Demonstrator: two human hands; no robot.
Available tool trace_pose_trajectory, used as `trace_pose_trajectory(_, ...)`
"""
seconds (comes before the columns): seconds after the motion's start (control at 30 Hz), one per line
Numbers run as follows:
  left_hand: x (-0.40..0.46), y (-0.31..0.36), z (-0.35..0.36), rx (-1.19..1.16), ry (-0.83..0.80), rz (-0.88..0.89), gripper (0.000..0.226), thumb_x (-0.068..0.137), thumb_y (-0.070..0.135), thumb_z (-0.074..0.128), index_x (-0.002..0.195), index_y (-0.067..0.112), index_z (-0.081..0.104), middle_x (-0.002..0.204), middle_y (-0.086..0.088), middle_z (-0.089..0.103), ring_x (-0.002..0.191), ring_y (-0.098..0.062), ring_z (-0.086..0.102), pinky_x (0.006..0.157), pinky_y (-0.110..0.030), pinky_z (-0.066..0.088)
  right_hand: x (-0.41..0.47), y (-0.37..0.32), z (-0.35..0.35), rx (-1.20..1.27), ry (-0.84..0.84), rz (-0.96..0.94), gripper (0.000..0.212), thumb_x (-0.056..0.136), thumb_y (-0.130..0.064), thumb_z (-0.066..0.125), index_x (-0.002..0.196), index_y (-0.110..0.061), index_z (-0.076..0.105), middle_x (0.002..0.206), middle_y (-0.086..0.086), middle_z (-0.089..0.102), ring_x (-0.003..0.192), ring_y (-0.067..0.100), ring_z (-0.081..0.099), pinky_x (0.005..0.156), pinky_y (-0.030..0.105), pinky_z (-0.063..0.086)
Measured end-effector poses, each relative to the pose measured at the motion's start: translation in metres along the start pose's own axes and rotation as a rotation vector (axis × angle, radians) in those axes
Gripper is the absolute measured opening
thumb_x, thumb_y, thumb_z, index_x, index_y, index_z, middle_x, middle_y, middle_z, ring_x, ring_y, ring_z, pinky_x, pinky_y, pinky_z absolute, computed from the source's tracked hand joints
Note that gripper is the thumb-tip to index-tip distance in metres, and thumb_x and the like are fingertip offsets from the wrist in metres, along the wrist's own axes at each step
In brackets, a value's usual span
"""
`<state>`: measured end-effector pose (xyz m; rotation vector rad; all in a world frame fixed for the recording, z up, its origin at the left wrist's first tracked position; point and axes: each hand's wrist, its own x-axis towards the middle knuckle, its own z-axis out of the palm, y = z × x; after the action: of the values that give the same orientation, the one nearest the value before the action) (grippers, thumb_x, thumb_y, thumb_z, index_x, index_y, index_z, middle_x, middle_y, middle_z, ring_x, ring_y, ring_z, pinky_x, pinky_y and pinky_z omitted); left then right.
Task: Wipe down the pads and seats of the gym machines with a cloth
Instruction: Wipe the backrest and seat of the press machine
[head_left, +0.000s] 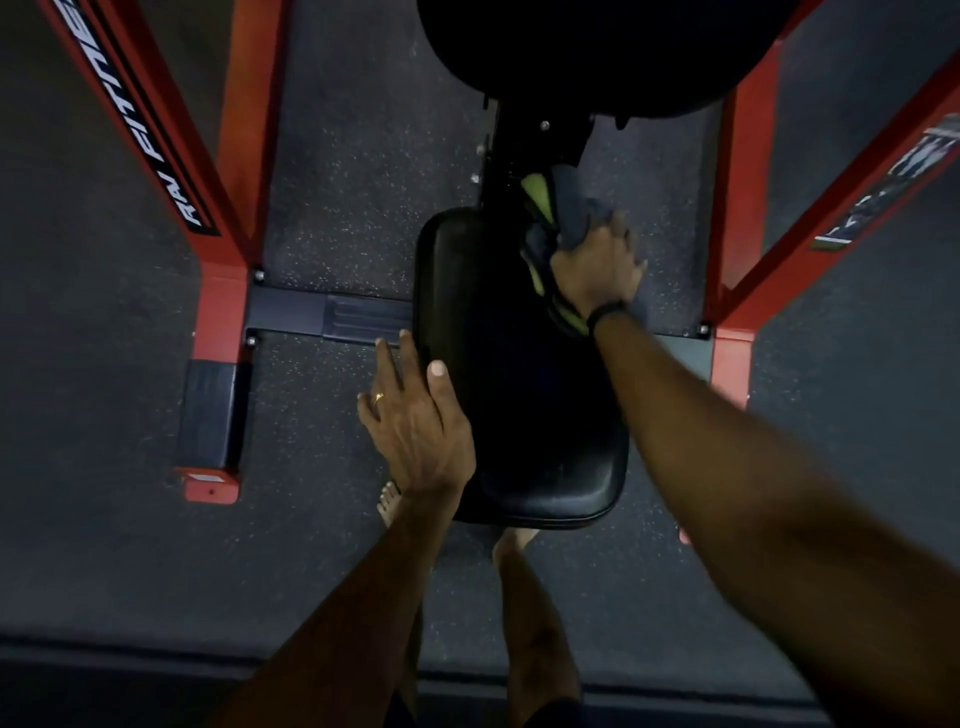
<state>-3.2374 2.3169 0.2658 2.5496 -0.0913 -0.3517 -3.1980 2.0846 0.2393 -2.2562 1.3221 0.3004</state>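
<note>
The black padded seat (519, 374) lies at frame centre, lengthwise away from the viewer, its vinyl surface glossy at the near rounded end. A cloth (563, 218) (dark grey on one face, yellow-green on the other) is bunched at the seat's far right edge. The right hand (597, 265) presses down on the cloth, fingers curled around its folds; a dark band circles that wrist. The left hand (415, 421) rests on the seat's left edge, thumb lying flat on the pad and fingers extended down the side, holding nothing; a ring (378, 399) shows on one finger.

Beyond the seat, a second black pad (576, 52) fills the upper centre, joined by a dark bracket with bolts. Red steel frame members (239, 130) stand at left and right, the left one carrying white lettering on a black stripe. A dark crossbar (332, 317) runs under the seat between them. The floor (104, 545) is dark speckled rubber; bare feet stand on it below the seat. Lighting is dim.
</note>
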Motion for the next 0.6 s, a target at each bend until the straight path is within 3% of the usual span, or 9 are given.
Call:
trace_pose_trajectory(0.1,0.004,0.001,0.000,0.018,0.008,-0.017,0.068,0.103,0.049,0.011,0.152,0.013,0.040,0.160,-0.016,0.035,0.141,-0.033,0.042,0.116,-0.061,0.024,0.008,-0.002,0.001,-0.042,0.007,-0.075,0.061,0.087,-0.038,0.044,0.142,-0.011,0.048,0.144,0.015,0.049,0.135,0.040,0.043,0.110,0.057,0.034)
trace_pose_trajectory(0.2,0.002,0.000,-0.001,0.037,-0.003,-0.005,0.066,0.104,0.048,0.013,0.152,0.012,0.042,0.159,-0.016,0.035,0.140,-0.035,0.043,0.114,-0.063,0.026,-0.096,0.035,0.004,-0.041,0.109,-0.341,0.067,0.084,-0.036,0.039,0.146,-0.013,0.046,0.155,0.014,0.042,0.145,0.039,0.035,0.117,0.061,0.027)
trace_pose_trajectory(0.33,0.004,0.001,-0.001,0.055,-0.020,-0.016,0.075,0.104,0.055,0.004,0.151,0.011,0.043,0.159,-0.017,0.035,0.142,-0.034,0.040,0.115,-0.063,0.024,-0.235,0.078,0.010,0.045,0.024,-0.314,0.076,0.082,-0.041,0.045,0.154,-0.028,0.024,0.164,0.008,0.025,0.152,0.039,0.017,0.114,0.068,0.028)
trace_pose_trajectory(0.43,0.002,0.001,0.000,0.050,-0.012,-0.006,0.078,0.103,0.057,0.002,0.151,0.012,0.043,0.159,-0.016,0.035,0.142,-0.033,0.039,0.116,-0.062,0.023,-0.190,0.067,0.005,0.061,0.018,-0.200,0.079,0.080,-0.049,0.053,0.154,-0.035,0.027,0.167,0.004,0.017,0.152,0.037,0.015,0.108,0.067,0.037)
trace_pose_trajectory(0.5,0.004,0.000,0.000,0.048,-0.006,-0.007,0.078,0.103,0.057,0.002,0.151,0.011,0.043,0.159,-0.016,0.035,0.141,-0.033,0.041,0.116,-0.061,0.023,-0.127,0.051,0.001,0.059,0.032,-0.098,0.081,0.079,-0.051,0.050,0.155,-0.034,0.029,0.167,0.006,0.014,0.149,0.037,0.024,0.107,0.061,0.041)
trace_pose_trajectory(0.6,0.002,-0.001,0.001,0.048,-0.003,-0.002,0.075,0.103,0.056,0.004,0.151,0.013,0.042,0.160,-0.015,0.034,0.142,-0.033,0.040,0.117,-0.061,0.022,-0.027,0.035,-0.007,0.170,0.073,0.012,0.066,0.087,-0.043,0.057,0.148,-0.022,0.042,0.152,0.015,0.042,0.127,0.041,0.053,0.098,0.047,0.048)
